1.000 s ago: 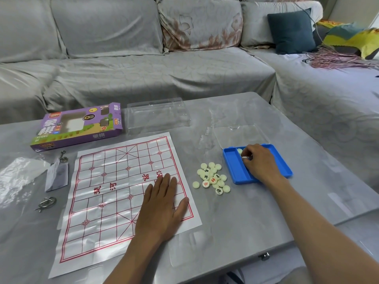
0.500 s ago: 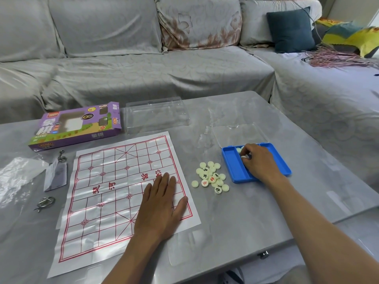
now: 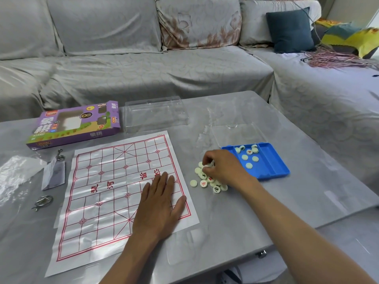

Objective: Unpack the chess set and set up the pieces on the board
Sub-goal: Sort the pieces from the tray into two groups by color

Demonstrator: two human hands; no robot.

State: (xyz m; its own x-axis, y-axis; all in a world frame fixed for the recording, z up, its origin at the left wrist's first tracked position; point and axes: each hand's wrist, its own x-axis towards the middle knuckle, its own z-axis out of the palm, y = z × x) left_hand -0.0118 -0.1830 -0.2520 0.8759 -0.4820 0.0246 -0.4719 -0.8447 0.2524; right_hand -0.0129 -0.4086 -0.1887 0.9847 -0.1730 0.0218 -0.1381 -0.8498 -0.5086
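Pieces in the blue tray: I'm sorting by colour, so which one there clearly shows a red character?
The piece in the blue tray, behind the three blank ones; it shows a red character.

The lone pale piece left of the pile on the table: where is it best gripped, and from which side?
Pinch the lone piece by its round rim, coming from above. It lies flat and apart from the pile, so its edge is probably free.

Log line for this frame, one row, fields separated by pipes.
left hand flat on board | right hand at piece pile | blue tray partly emptied
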